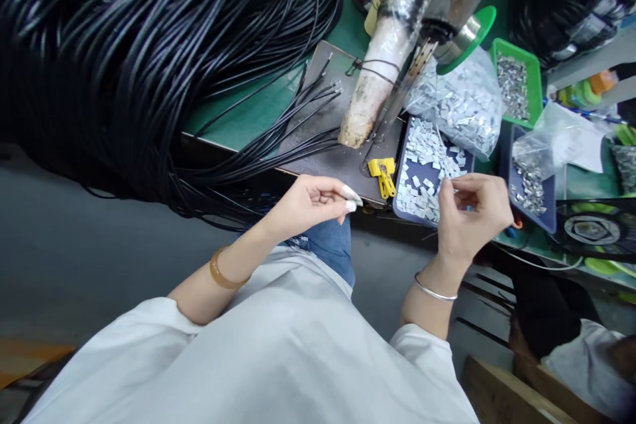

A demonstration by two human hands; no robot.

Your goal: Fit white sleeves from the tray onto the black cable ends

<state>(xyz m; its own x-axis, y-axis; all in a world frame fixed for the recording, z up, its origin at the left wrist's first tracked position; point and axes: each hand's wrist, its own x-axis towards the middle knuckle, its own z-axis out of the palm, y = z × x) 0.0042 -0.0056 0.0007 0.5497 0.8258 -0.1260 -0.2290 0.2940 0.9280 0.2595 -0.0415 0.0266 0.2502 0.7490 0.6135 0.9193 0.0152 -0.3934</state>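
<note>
Thin wire [442, 143] — lower end between the right hand's fingers [447, 197].

Right hand [472, 215] at tray [415, 169] of pale pieces [420, 199]

We count one left hand [318, 202], one right hand [472, 215], two bracelets [215, 271], two blue trays [410, 216], one green tray [534, 76] and one yellow tool [382, 169].

Black cables [124, 33]: glossy streaks at the surface's [238, 130] left end; lower folds sink to near-black.
White shirt [278, 358]: bright, soft shadows.
Left hand [320, 202], right hand [474, 209]: clearly lit.
Clear plastic bag [470, 103]: scattered glare, probably from overhead.
Floor [99, 245]: dim below the front edge.
Co-worker [579, 351]: dark, soft, stretched by wide-angle distortion beyond the front edge's right end.
</note>
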